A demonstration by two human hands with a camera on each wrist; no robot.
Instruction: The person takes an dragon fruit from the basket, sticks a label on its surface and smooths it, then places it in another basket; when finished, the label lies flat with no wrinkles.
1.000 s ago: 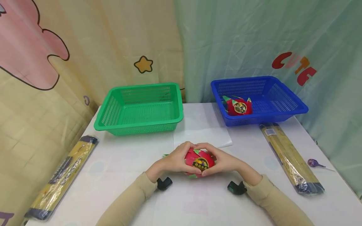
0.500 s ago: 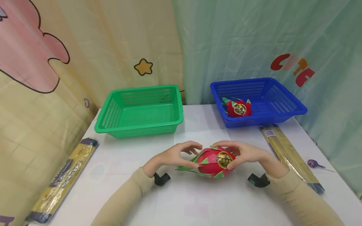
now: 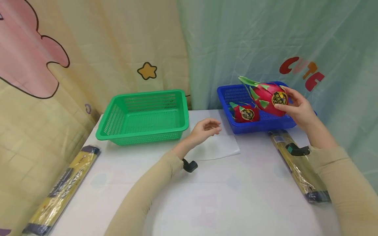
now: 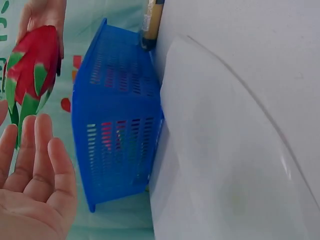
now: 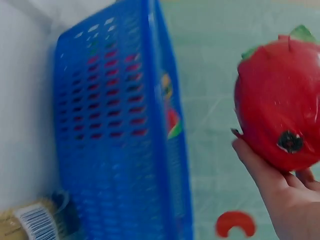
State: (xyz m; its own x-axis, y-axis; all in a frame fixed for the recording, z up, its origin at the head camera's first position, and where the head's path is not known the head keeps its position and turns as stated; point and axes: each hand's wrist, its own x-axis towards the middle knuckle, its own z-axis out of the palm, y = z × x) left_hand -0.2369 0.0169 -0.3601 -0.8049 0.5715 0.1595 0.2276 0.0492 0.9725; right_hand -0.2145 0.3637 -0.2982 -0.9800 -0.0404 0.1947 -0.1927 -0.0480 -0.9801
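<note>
My right hand (image 3: 301,108) grips a red dragon fruit (image 3: 268,98) with green leaf tips and a dark round label, held up above the blue basket (image 3: 277,123). In the right wrist view the fruit (image 5: 280,100) sits between thumb and fingers, beside the basket wall (image 5: 110,125). Inside the basket, at its left end, lies a second dragon fruit (image 3: 245,113). My left hand (image 3: 205,131) hovers over the table between the two baskets, fingers loosely bent and holding nothing. The left wrist view shows its relaxed fingers (image 4: 37,165) apart from the held fruit (image 4: 35,70).
A green basket (image 3: 141,132) stands at the back left. Long packets in clear wrap lie at the left (image 3: 65,186) and right (image 3: 298,167) of the table. A white sheet (image 3: 221,146) lies near the left hand, and curtains hang behind.
The dragon fruit has left the table and risen to the right over the blue basket in my right hand. My left hand has let go of it and moved forward.
</note>
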